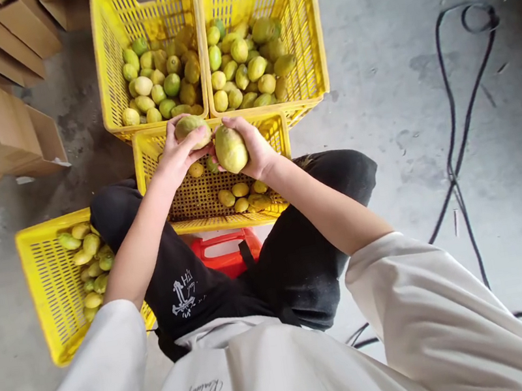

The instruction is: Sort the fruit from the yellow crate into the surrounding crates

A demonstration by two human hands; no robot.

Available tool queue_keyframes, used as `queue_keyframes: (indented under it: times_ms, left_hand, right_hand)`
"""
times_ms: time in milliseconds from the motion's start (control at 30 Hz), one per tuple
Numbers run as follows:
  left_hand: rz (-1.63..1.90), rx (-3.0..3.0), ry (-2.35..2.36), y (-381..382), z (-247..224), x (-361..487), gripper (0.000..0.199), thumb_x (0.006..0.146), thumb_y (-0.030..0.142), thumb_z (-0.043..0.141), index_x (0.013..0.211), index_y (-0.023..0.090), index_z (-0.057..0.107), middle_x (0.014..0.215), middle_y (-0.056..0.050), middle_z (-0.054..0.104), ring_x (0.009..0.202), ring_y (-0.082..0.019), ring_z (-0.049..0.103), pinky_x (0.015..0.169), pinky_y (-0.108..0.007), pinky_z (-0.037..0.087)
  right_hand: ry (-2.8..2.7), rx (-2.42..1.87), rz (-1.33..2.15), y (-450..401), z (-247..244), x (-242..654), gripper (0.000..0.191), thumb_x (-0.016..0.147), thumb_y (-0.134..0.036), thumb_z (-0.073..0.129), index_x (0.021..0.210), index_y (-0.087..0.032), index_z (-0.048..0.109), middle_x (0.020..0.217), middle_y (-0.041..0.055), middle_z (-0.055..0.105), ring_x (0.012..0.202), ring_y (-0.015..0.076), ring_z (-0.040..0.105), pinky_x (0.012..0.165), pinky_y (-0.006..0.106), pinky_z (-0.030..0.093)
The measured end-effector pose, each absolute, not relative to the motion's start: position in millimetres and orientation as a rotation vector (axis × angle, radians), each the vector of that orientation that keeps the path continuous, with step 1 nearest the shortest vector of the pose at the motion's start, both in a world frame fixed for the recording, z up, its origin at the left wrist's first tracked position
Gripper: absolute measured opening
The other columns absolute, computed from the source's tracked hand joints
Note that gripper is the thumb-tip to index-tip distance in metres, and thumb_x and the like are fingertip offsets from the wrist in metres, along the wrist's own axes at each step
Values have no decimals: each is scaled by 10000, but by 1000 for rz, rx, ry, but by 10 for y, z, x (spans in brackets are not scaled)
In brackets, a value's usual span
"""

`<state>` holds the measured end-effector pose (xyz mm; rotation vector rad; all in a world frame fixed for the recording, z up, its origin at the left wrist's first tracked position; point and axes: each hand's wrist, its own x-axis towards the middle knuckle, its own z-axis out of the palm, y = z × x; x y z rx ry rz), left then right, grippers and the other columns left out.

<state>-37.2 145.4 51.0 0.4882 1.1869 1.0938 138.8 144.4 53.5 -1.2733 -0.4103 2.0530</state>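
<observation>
Over near crate's far rim | left hand grips one green-yellow fruit | right hand clasps another fruit

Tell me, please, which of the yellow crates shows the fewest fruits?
The crate between the knees: only a few fruits show in it, while the two far crates and the left one show many more.

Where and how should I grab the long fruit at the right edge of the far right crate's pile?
Take the long fruit around its middle, from above; it seems to lie on its side atop the pile, its upper face uncovered.
</observation>
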Motion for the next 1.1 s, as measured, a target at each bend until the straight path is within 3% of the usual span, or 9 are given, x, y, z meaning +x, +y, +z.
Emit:
queue_keyframes:
  times_ms: [33,100,233,333,433,600,800,933,1100]
  left_hand:
    - [1076,482,1227,1458,513,-343,190,1205,168,812,1096,301,731,1099,27,848,1261,-250,854,1169,-391,663]
    - [1002,425,1294,1470,507,-276,285,1296,342,729,1020,272,722,988,-17,805,1234,-287,866,1089,-384,668]
    - [819,223,1343,1465,437,-167,455,1308,621,640,1114,240,795,841,-70,766,1130,-359,914,989,-399,712]
    - [752,105,1370,1448,365,-138,466,1323,593,528,1297,232,821,875,-71,803,1085,-354,939,980,-420,748]
    - [748,23,1353,1445,347,-160,436,1327,530,488,1437,260,813,1047,-75,896,1131,-329,952,1005,-423,768]
    - [705,120,1320,1433,435,-247,586,1284,751,594,1383,224,830,1005,-110,886,1096,-369,940,952,-450,780]
    - [873,123,1282,1416,427,-271,587,1179,814,784,1507,328,769,1110,-94,883,1253,-391,952,1126,-472,790]
    - [972,113,1366,1458,434,-257,468,1262,713,700,1433,285,783,1125,-89,880,1365,-358,908,1127,-412,781]
    - [922,18,1343,1518,358,-251,449,1264,664,683,1273,244,841,881,-90,854,1083,-352,936,959,-427,804]
  right_hand:
    - [-401,-1281,2051,1442,561,1379,465,1249,-739,688,1079,-307,696,828,2,744,852,241,740,739,352,688]
    - [-393,-1289,2024,1455,607,1371,514,1291,-732,603,1038,-293,686,820,15,736,859,238,757,704,332,662]
    - [-367,-1287,1917,1528,636,1407,518,1240,-765,676,1041,-287,691,832,37,742,1028,310,857,867,445,756]
    - [-336,-1300,1871,1561,594,1441,422,1138,-690,822,1056,-294,699,832,42,757,1092,356,861,968,558,779]
    - [-304,-1326,1908,1555,534,1441,381,1039,-620,917,1029,-308,698,793,42,740,1060,360,833,968,576,771]
    - [-256,-1342,1937,1540,436,1413,401,1145,-642,847,992,-320,663,796,15,704,1016,305,802,1011,502,772]
    - [-342,-1291,1766,1553,281,1408,482,1035,-656,1017,1066,-308,686,922,-6,751,1093,299,830,1046,500,791]
    - [-286,-1316,1781,1558,310,1395,516,1092,-785,857,990,-330,635,861,10,751,1164,331,858,1053,539,796]
    - [-278,-1386,1833,1509,435,1366,431,1106,-723,800,961,-348,642,753,35,732,1172,351,852,1069,543,766]
